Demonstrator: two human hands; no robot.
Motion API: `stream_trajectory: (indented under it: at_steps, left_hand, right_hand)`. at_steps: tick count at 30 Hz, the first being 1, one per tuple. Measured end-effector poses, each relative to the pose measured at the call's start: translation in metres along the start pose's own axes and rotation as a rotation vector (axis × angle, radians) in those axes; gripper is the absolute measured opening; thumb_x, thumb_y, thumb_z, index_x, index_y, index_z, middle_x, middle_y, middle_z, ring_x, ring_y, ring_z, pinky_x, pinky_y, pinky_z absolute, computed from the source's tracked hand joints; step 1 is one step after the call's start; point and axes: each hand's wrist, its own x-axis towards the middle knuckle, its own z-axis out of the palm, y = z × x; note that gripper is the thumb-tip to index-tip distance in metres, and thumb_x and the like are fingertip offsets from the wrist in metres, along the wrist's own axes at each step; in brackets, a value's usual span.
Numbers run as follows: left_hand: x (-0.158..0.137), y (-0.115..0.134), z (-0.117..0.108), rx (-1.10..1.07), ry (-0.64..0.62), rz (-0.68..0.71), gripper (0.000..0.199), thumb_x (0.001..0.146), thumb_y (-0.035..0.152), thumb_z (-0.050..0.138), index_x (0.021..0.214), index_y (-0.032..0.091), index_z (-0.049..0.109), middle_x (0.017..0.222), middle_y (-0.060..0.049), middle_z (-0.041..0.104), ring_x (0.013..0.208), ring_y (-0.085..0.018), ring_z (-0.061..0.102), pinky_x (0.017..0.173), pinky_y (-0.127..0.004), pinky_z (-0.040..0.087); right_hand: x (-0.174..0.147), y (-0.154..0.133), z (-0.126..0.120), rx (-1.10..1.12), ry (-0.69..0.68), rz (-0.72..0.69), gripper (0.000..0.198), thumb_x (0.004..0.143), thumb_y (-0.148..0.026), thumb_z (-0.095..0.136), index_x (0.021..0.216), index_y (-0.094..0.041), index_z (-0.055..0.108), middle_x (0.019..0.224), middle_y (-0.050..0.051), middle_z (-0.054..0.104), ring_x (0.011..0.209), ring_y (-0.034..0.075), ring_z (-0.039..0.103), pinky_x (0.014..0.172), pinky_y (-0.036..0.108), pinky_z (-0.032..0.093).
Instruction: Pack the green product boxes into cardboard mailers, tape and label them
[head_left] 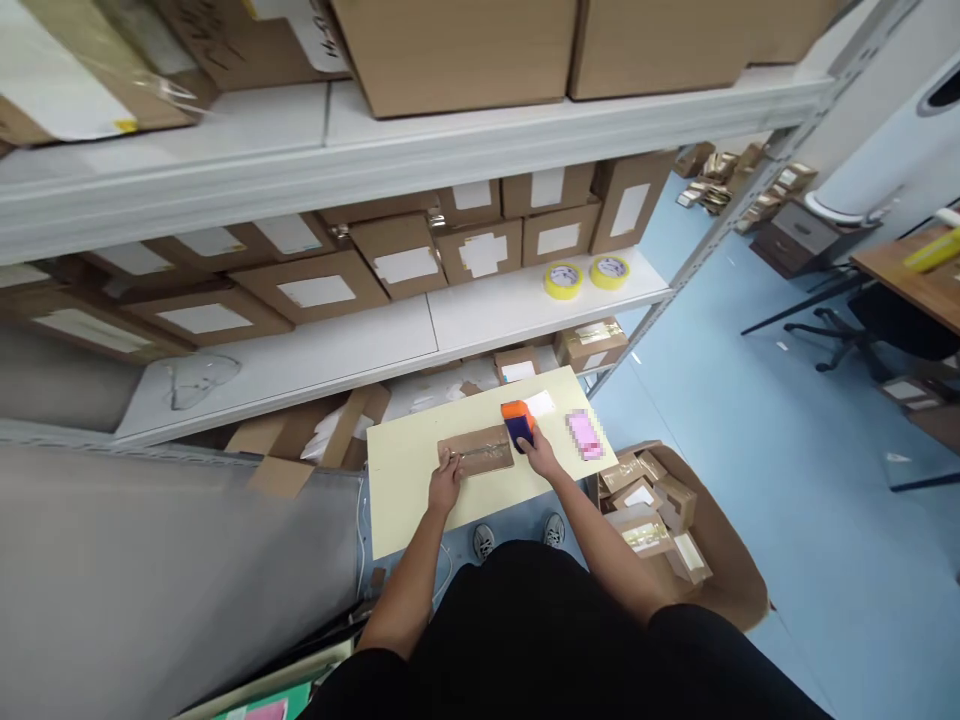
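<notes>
left fingers are touching the carton, grip unclear; right fingers are gripping the dispenser at two o'clock; loose bracing is risking skidding.

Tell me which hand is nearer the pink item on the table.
Right. The right hand, holding an orange-and-blue tool, is left of the pink item, apart from it; the left hand is farther left, at the left end of the cardboard package.

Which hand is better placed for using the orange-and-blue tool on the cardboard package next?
Probably the right hand: it holds the orange-and-blue tool near the right end of the cardboard package. The left hand is at the other end.
</notes>
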Motion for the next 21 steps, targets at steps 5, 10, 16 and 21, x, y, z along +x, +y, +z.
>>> stream_trajectory:
  at_steps: [5, 10, 16, 21]
  left_hand:
    - [0.001, 0.006, 0.006, -0.088, 0.034, -0.104, 0.049, 0.098, 0.03, 0.057, 0.147, 0.027, 0.058, 0.165, -0.007, 0.04, 0.138, -0.027, 0.057, 0.115, -0.042, 0.046]
    - [-0.003, 0.01, 0.009, -0.192, 0.049, -0.13, 0.048, 0.096, 0.029, 0.061, 0.143, 0.028, 0.062, 0.166, -0.006, 0.04, 0.143, -0.027, 0.051, 0.115, -0.044, 0.046]
    - [0.004, 0.028, -0.018, -0.36, 0.23, -0.136, 0.037, 0.093, 0.024, 0.059, 0.127, 0.024, 0.073, 0.145, -0.008, 0.065, 0.142, -0.029, 0.05, 0.124, -0.048, 0.035]
    - [0.027, 0.054, -0.073, -0.79, 0.145, -0.098, 0.037, 0.096, 0.041, 0.056, 0.118, 0.02, 0.077, 0.129, -0.011, 0.074, 0.122, -0.026, 0.067, 0.112, -0.042, 0.048]
  right_hand:
    - [0.001, -0.045, 0.053, 0.001, -0.212, -0.077, 0.051, 0.085, -0.059, 0.067, 0.122, -0.023, 0.064, 0.105, 0.006, 0.074, 0.101, 0.029, 0.068, 0.094, 0.041, 0.054]
    - [0.0, -0.038, 0.061, 0.027, -0.255, -0.048, 0.052, 0.081, -0.065, 0.069, 0.109, -0.022, 0.071, 0.104, 0.006, 0.076, 0.103, 0.03, 0.069, 0.097, 0.045, 0.054]
    - [0.001, -0.04, 0.038, 0.228, -0.405, 0.002, 0.055, 0.071, -0.062, 0.082, 0.104, -0.019, 0.074, 0.098, 0.006, 0.078, 0.095, 0.028, 0.07, 0.092, 0.043, 0.053]
    - [0.002, -0.056, 0.029, 0.288, -0.531, 0.014, 0.052, 0.064, -0.053, 0.091, 0.1, -0.019, 0.075, 0.092, 0.003, 0.077, 0.087, 0.024, 0.068, 0.088, 0.04, 0.052]
